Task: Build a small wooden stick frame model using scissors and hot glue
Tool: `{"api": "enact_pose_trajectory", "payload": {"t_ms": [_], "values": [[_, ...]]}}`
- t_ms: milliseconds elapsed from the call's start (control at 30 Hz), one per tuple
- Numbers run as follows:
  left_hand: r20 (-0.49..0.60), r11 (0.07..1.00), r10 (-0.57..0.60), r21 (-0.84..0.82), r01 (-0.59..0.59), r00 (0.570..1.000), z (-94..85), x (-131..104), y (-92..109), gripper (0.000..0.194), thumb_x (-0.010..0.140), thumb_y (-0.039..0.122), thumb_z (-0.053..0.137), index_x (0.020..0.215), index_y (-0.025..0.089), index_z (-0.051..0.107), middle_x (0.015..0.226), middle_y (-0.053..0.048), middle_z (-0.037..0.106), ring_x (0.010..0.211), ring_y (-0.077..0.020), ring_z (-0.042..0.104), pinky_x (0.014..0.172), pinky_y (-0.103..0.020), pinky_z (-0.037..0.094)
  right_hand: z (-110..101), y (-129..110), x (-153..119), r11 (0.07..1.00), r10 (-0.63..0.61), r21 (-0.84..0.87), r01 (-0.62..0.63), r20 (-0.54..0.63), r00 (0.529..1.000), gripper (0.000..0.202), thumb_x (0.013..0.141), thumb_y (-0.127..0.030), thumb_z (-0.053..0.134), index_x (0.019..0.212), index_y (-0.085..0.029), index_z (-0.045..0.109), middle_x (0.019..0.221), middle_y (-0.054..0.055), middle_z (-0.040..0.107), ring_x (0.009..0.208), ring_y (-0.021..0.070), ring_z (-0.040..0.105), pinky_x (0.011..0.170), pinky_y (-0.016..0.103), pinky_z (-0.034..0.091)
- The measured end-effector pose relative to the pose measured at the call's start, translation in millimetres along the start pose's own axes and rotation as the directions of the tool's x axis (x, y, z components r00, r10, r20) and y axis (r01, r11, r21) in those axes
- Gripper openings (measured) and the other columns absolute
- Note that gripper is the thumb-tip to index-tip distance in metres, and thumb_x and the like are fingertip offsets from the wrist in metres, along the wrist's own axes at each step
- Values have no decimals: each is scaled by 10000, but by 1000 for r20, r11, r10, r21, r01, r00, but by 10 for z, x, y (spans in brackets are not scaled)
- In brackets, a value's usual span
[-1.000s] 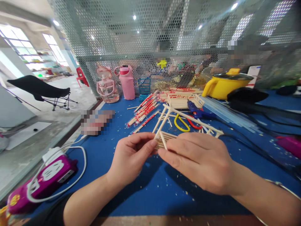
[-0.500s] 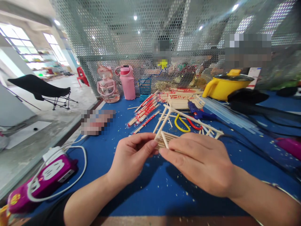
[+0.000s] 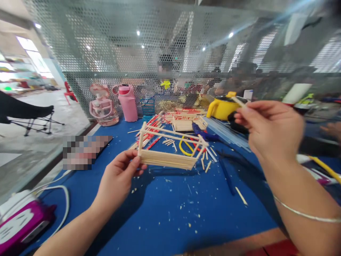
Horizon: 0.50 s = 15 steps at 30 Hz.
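Note:
A small frame of pale wooden sticks [image 3: 167,159], with a slatted panel along its lower side, is pinched at its left end by my left hand [image 3: 119,174]. It is tilted above the blue table top [image 3: 165,213]. My right hand [image 3: 271,128] is raised at the right, apart from the frame, with a short pale stick [image 3: 239,102] between thumb and fingers. Behind the frame are red-banded stick bundles [image 3: 157,124], a second stick structure [image 3: 186,124] and a blue glue gun [image 3: 204,132].
A pink bottle [image 3: 128,105], a clear pink bottle [image 3: 103,112] and a yellow pot [image 3: 222,108] stand at the back before a mesh screen [image 3: 119,53]. Yellow-and-red-handled scissors [image 3: 183,147], clear glue sticks [image 3: 229,133] and a purple power strip [image 3: 23,225] also show.
My right hand has left the frame and moved up and right, now with a short stick. My left hand has moved left with the frame, which is turned more broadside. The view has shifted right.

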<state>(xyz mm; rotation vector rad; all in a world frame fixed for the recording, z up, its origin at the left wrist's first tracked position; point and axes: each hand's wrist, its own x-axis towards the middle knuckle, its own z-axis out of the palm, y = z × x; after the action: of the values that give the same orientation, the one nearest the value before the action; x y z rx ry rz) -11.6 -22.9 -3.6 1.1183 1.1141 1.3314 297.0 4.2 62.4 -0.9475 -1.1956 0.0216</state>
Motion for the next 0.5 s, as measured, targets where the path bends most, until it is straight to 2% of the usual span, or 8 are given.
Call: {"api": "enact_pose_trajectory", "payload": {"t_ms": [33, 100, 133, 200, 267, 300, 433, 500], "values": [[-3, 1000, -15, -15, 15, 1000, -4, 12, -3, 398, 631, 404, 786, 878, 148, 609, 729, 11, 660, 612, -101, 621, 580, -199, 512, -18, 97, 33, 995, 93, 23, -96, 83, 992, 99, 765, -246, 687, 847, -191, 675, 703, 49, 695, 629, 163, 680, 627, 282, 574], [-2, 999, -41, -35, 41, 999, -10, 30, -17, 407, 633, 400, 788, 890, 146, 602, 749, 10, 653, 613, -97, 614, 574, -195, 510, -30, 257, -7, 971, 238, -31, -238, 251, 938, 152, 754, -220, 682, 894, -169, 651, 714, 59, 714, 614, 150, 683, 614, 254, 573], [-2, 998, -50, -42, 50, 999, -12, 35, -26, 403, 637, 396, 786, 891, 145, 599, 752, 10, 648, 613, -95, 610, 569, -191, 508, -19, 315, -74, 953, 303, -93, -289, 329, 894, 165, 754, -219, 672, 904, -156, 645, 711, 60, 718, 600, 145, 681, 599, 249, 571], [-1, 997, -55, -49, 55, 998, -14, 39, -42, 388, 648, 386, 782, 886, 146, 593, 753, 11, 638, 612, -92, 604, 563, -187, 503, 35, 376, -257, 909, 416, -228, -348, 485, 769, 148, 778, -238, 632, 881, -132, 646, 710, 66, 720, 592, 143, 676, 578, 255, 564], [16, 998, -52, -41, 53, 999, -14, 28, -49, 362, 668, 381, 770, 879, 149, 589, 750, 9, 636, 610, -91, 600, 563, -189, 500, 116, 367, -430, 889, 458, -337, -311, 615, 642, 142, 811, -235, 571, 842, -123, 651, 692, 63, 711, 579, 134, 657, 549, 247, 537], [37, 998, -51, -31, 52, 998, -12, 16, -50, 348, 680, 381, 761, 875, 150, 588, 742, 7, 636, 609, -92, 600, 566, -193, 501, 162, 342, -488, 888, 456, -379, -260, 654, 603, 151, 816, -233, 552, 828, -124, 654, 681, 57, 704, 571, 129, 643, 533, 240, 515], [172, 998, -70, 18, 68, 983, 24, -56, -46, 284, 720, 383, 729, 836, 160, 596, 692, 5, 636, 609, -99, 603, 589, -209, 502, 385, 217, -504, 884, 421, -466, -48, 745, 518, 194, 816, -276, 532, 788, -138, 664, 632, 29, 668, 550, 126, 585, 505, 233, 418], [219, 997, -77, 31, 72, 973, 47, -80, -48, 259, 734, 377, 718, 816, 160, 601, 672, 4, 629, 604, -98, 600, 587, -206, 496, 532, 194, -465, 860, 419, -509, 48, 756, 503, 191, 799, -280, 540, 742, -154, 670, 649, 30, 670, 579, 129, 579, 527, 235, 392]]}}
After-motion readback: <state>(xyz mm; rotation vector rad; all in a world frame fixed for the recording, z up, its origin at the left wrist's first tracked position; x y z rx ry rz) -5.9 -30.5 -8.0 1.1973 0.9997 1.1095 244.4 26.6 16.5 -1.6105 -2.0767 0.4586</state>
